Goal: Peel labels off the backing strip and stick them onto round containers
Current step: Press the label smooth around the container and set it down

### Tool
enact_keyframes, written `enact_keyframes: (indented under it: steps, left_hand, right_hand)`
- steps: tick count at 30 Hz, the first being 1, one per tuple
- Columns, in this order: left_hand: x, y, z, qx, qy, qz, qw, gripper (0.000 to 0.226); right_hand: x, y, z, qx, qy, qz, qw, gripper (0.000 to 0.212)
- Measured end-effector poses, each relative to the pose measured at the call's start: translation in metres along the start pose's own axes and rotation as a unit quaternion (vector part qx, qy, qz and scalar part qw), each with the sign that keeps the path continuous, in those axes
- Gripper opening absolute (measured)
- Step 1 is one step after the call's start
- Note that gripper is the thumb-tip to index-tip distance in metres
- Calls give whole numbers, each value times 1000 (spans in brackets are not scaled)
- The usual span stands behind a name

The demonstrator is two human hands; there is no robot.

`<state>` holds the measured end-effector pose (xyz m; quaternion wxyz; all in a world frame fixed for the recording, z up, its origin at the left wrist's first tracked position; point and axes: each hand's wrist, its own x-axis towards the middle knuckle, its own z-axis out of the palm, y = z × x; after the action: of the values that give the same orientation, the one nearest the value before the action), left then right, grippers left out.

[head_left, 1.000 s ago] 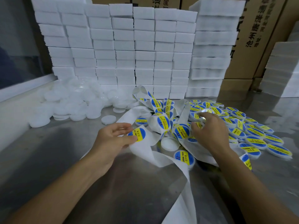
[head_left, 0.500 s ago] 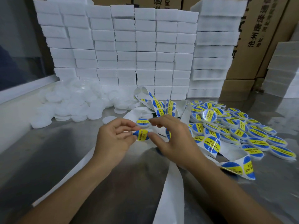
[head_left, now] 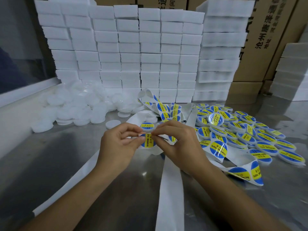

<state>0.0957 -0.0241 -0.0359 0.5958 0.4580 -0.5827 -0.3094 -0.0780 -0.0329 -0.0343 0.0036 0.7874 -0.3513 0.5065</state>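
Pinching a round blue-and-yellow label (head_left: 148,140) on its white backing strip (head_left: 170,189), the left hand (head_left: 119,145) and right hand (head_left: 179,144) meet above a steel table (head_left: 50,164).

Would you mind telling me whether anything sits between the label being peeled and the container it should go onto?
Nothing visible does. The left hand holds the label on the strip, the right hand pinches its top edge, and the container, already labelled on its visible face, sits just above, between both hands' fingertips.
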Motion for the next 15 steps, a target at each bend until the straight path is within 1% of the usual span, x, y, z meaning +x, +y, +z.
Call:
enact_keyframes:
  steps: [2,5,8,12,15]
  left_hand:
    - [-1,1,1,-5,2,-14,1000,23]
    - [-2,3,2,-45,-2,-42,998,14]
    - [-1,3,0,-67,0,-84,994,20]
    - [1,-3,-1,-39,5,-116,993,25]
    - [2,-6,-1,-19,-3,-130,991,24]
  right_hand:
    - [0,0,0,4,12,-1,1000,6]
    - [-1,0,0,12,23,29,999,7]
    - [0,0,-1,25,49,50,997,7]
    - [2,1,-3,40,81,70,993,7]
    - [3,3,-5,85,114,112,983,12]
